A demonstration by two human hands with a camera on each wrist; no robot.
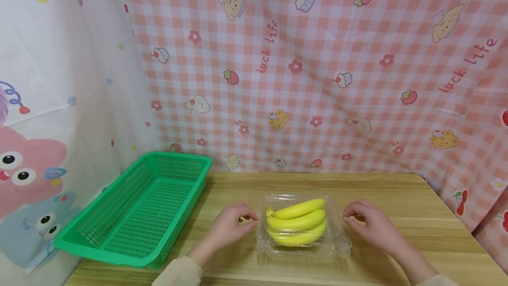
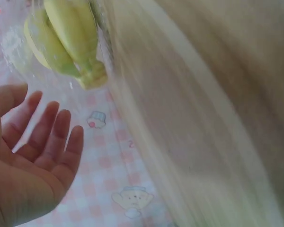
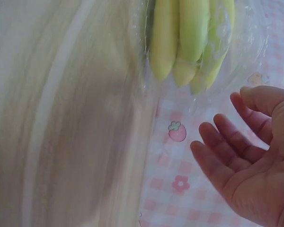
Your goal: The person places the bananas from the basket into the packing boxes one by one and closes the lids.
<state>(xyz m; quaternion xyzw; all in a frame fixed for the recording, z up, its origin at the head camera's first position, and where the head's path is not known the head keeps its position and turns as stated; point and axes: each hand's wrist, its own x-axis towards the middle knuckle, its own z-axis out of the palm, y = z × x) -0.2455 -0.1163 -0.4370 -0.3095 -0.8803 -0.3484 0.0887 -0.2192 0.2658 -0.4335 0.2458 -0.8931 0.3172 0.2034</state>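
A clear plastic container (image 1: 337, 233) stands on the wooden table, holding a bunch of yellow bananas (image 1: 297, 222) that shows through its walls. My left hand (image 1: 234, 224) is at the container's left side, fingers loosely bent and holding nothing. On the other side, my right hand (image 1: 371, 224) mirrors it, just off the right wall. In the left wrist view, the spread fingers (image 2: 52, 127) have a gap between them and the bananas (image 2: 73, 38). The right wrist view shows relaxed fingers (image 3: 222, 146) below the tips of the bananas (image 3: 194, 42). Whether the lid is latched I cannot tell.
To the left on the table (image 1: 238, 184) is a green plastic basket (image 1: 206, 167) with slotted walls and nothing visible inside. A pink checked cloth (image 1: 293, 92) hangs behind the table, and a white printed curtain (image 1: 87, 100) hangs at the left.
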